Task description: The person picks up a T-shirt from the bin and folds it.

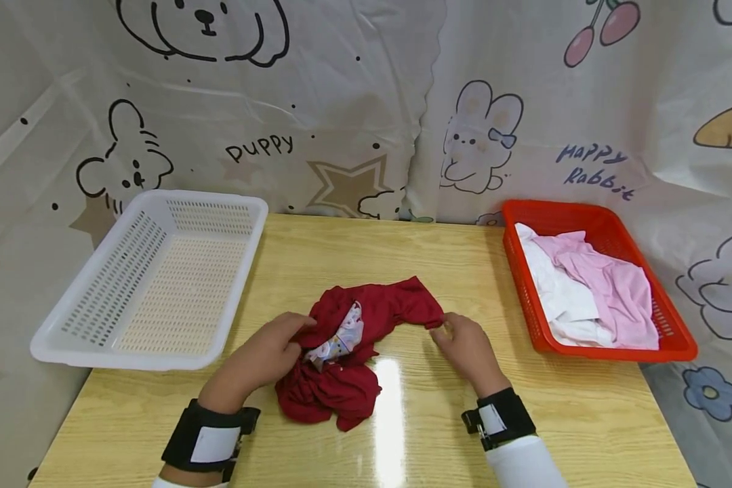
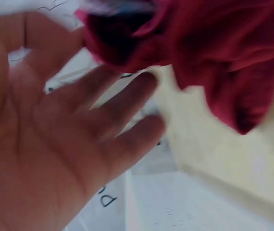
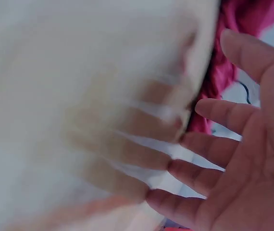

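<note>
Red garment [image 1: 378, 312], one, crumpled at the middle of one pale wood-grain table [image 1: 451, 420]. Shows one white printed patch [image 1: 341, 339] with small coloured marks, ringed by red folds; stretches one narrow end to the right.

Two bare hands at the cloth, one on each side. At its left edge, left hand [image 1: 265, 352], thumb and index finger pinching the fabric, other three fingers loosely extended in the left wrist view. At the narrow end, right hand [image 1: 470, 349], fingers nearly straight, thumb and index finger apart in the right wrist view, fingertips close against fabric and tabletop. On the wrists, two black bands [image 1: 183, 434], each with one white label, and beyond them two white sleeves [image 1: 527, 461].

Two baskets, both pierced with rows of holes. Left of the garment, one white basket [image 1: 177, 291], bare floor visible through its open top. To the right, well apart from the garment, one red basket [image 1: 579, 217], holding one white cloth [image 1: 558, 291] on its left side and one pink cloth [image 1: 616, 291] partly over it.

Behind, pale printed fabric [image 1: 390, 81] with cartoon animals, lettered "PUPPY" and "Happy Rabbit".
</note>
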Tool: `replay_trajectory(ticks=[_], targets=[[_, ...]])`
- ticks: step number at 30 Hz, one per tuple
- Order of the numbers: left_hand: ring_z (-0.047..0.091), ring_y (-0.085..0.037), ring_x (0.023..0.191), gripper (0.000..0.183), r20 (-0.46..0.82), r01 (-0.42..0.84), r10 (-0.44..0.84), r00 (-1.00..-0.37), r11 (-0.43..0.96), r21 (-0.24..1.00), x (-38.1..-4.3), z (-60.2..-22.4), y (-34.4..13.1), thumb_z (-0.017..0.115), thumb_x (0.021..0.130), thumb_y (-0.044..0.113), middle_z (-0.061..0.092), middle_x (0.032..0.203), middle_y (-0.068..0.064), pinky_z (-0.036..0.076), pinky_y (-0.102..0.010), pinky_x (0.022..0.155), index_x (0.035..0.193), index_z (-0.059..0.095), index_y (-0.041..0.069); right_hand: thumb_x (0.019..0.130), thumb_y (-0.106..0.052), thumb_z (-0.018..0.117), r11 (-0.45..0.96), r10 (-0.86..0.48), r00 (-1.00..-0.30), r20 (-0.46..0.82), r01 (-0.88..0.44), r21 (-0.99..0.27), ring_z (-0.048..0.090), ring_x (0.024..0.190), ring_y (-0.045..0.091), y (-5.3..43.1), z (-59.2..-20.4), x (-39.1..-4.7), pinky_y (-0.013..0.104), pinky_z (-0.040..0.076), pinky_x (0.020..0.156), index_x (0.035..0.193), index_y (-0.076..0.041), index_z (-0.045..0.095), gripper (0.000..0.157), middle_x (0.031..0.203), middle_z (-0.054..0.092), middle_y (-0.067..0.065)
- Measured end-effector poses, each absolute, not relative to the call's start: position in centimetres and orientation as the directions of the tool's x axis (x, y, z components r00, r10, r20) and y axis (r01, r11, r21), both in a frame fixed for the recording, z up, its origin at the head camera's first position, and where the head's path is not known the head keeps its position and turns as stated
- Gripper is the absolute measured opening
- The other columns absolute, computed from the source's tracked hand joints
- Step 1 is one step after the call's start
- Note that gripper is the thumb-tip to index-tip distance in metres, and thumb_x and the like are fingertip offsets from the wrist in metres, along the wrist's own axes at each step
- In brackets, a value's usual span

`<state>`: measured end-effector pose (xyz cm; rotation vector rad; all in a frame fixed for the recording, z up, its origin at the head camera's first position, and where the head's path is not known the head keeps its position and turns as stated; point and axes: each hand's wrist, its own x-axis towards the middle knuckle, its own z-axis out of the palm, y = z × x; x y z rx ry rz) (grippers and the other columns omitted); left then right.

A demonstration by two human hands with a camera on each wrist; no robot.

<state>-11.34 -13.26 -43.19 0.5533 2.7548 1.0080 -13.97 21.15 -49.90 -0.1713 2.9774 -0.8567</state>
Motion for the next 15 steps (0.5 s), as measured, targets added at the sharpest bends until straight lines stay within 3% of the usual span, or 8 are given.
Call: replay_trajectory(ticks=[5, 10, 12, 15], targets=[[0.055, -0.026, 0.092, 0.030, 0.146, 0.234, 0.183, -0.972, 0.764, 0.602, -13.4, -42.7, -11.1, 0.055, 0.089, 0.014, 0.061, 0.112, -0.016, 0.050, -0.046, 0.078, 0.116, 0.060, 0.003, 0.087, -0.020, 0.063, 0.827, -0.086, -0.990, 0.108, -0.131, -0.547, 0.055, 0.105, 0.033, 20.8, -49.4, -16.6, 0.050, 0.046, 0.090, 0.115, 0.001, 0.060, 0.035, 0.113, 0.062, 0.022], [0.056, -0.035, 0.096, 0.047, -0.014, 0.126, 0.151, -0.988, 0.872, 0.472, -14.7, -44.3, -8.8, 0.061, 0.089, 0.031, 0.058, 0.110, -0.022, 0.051, -0.051, 0.080, 0.123, 0.055, 0.000, 0.083, -0.014, 0.067, 0.833, -0.283, -0.959, 0.012, -0.252, -0.492, 0.049, 0.111, 0.033, 19.7, -50.1, -18.1, 0.049, 0.042, 0.096, 0.121, -0.001, 0.057, 0.041, 0.120, 0.057, 0.019], [0.057, -0.035, 0.093, 0.042, -0.086, 0.088, 0.138, -0.987, 0.898, 0.431, -15.0, -45.0, -8.8, 0.062, 0.088, 0.028, 0.060, 0.105, -0.022, 0.051, -0.051, 0.077, 0.119, 0.056, 0.000, 0.081, -0.011, 0.068, 0.852, -0.325, -0.946, -0.016, -0.285, -0.439, 0.048, 0.109, 0.034, 19.4, -50.6, -18.1, 0.048, 0.043, 0.094, 0.118, -0.003, 0.060, 0.039, 0.117, 0.057, 0.018], [0.060, -0.029, 0.084, 0.026, -0.112, 0.065, 0.128, -0.985, 0.891, 0.449, -15.3, -45.9, -9.3, 0.060, 0.089, 0.020, 0.063, 0.094, -0.017, 0.052, -0.046, 0.069, 0.107, 0.061, 0.002, 0.079, -0.006, 0.067, 0.877, -0.311, -0.950, 0.000, -0.287, -0.385, 0.049, 0.095, 0.033, 19.5, -51.0, -17.9, 0.045, 0.047, 0.083, 0.101, -0.006, 0.066, 0.022, 0.103, 0.058, 0.015]])
